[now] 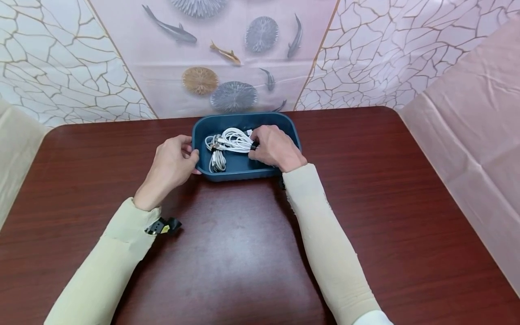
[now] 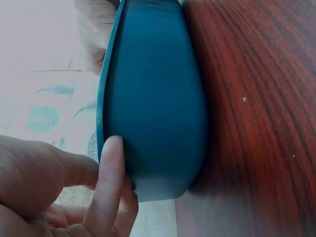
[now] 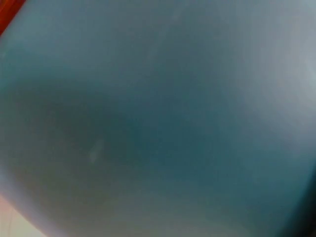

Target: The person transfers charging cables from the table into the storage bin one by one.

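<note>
A blue plastic bin sits at the far edge of the table. My left hand grips its left end, thumb at the rim and fingers against the outer wall. The left wrist view shows those fingers on the bin's side. Reaching inside over the near wall, my right hand pinches a coiled white cable by its black strap. Left of that coil lies a second bundle, a greyish-white cable, partly overlapped by the white one. Bin wall fills the blurred right wrist view.
The dark red-brown wooden table spreads around the bin. Behind it hangs a patterned cloth with fish and round plants, close to the bin's far side. A plain pink cloth borders the right. A small black camera is on my left wrist.
</note>
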{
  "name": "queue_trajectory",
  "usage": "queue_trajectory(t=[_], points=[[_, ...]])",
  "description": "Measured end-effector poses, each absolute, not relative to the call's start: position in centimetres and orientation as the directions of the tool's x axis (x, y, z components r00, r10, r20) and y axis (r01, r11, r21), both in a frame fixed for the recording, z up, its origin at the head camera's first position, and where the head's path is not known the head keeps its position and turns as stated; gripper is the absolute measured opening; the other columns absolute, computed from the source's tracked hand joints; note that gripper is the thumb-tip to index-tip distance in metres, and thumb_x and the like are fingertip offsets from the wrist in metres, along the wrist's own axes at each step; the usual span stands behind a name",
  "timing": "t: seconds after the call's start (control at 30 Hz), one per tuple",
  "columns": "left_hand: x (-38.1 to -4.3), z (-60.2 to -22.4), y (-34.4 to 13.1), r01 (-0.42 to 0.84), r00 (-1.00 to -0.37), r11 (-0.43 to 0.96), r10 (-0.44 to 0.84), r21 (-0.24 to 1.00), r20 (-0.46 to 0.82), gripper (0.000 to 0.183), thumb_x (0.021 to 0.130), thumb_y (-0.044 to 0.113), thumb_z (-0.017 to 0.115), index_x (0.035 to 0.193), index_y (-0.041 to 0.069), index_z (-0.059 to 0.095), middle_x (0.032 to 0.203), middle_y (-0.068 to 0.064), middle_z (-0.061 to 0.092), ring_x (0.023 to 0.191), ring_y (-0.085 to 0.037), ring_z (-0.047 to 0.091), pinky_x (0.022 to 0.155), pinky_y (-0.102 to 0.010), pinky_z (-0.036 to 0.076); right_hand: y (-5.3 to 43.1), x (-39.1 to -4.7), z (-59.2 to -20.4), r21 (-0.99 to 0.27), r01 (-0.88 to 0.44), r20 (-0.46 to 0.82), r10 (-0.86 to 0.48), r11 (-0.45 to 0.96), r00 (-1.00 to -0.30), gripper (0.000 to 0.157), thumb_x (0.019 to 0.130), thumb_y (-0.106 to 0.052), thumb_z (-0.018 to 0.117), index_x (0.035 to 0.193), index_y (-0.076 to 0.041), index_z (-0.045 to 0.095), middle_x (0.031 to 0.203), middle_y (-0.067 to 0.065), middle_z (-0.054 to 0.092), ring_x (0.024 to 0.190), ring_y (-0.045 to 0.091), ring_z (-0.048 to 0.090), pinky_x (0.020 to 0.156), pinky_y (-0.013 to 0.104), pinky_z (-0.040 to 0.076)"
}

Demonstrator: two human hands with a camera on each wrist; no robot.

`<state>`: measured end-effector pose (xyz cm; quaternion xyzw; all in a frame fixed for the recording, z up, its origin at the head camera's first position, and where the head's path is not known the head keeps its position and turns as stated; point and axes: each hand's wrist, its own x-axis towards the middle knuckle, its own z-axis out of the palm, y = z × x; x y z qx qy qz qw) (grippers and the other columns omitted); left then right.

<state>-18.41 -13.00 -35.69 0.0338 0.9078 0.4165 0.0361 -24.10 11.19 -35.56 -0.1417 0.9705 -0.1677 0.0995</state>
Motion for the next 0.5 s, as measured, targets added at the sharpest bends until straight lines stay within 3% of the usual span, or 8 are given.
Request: queue_trajectory(t=[0.23, 0.5], points=[[-18.5, -35.9, -13.0, 0.024, -0.995, 0.653, 0.089, 0.757, -0.045, 0.043, 0.102, 0.010, 0.056, 0.141, -0.009, 0.051, 0.105, -0.021, 0.063, 0.068, -0.012, 0.071, 0.057, -0.018, 0.058, 11.8, -24.1, -35.4, -0.420, -0.281, -0.091, -0.348, 0.863, -0.933, 0.039, 0.094, -0.030, 0.070, 0.127, -0.009, 0.069, 0.124, 0.007, 0.068, 0.109, 0.020, 0.062, 0.099, 0.037, 0.054], [-18.5, -36.0, -12.7, -0.006, -0.994, 0.650, 0.082, 0.760, -0.079, 0.043, 0.103, 0.011, 0.055, 0.142, -0.008, 0.050, 0.107, -0.020, 0.060, 0.070, -0.015, 0.071, 0.057, -0.022, 0.060, 12.7, -23.5, -34.2, -0.464, -0.348, 0.112, -0.335, 0.815, -0.935, 0.052, 0.094, -0.048, 0.069, 0.128, -0.008, 0.067, 0.131, 0.007, 0.066, 0.127, 0.024, 0.056, 0.112, 0.038, 0.045]])
